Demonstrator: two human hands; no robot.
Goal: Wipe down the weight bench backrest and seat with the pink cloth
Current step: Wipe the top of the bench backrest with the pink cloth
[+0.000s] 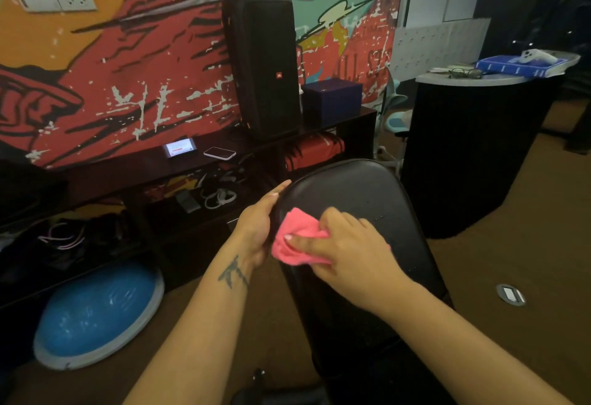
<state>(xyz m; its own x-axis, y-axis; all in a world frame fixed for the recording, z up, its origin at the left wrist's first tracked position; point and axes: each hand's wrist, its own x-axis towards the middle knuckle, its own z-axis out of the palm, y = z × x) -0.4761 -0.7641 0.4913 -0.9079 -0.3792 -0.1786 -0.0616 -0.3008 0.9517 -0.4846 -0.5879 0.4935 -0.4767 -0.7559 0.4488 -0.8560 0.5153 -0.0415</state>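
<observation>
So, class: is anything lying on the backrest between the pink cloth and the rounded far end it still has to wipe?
Nothing visible. The right hand presses the pink cloth on the backrest, whose far end is bare. The left hand only grips the left edge.

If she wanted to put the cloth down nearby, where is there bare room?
Free: the upper part of the black padded backrest beyond the right hand and crumpled pink cloth; the brown floor right of the bench. The dark low shelf top is partly free left of the two phones. Crowded: the lower shelves, and the grey counter with books.
</observation>
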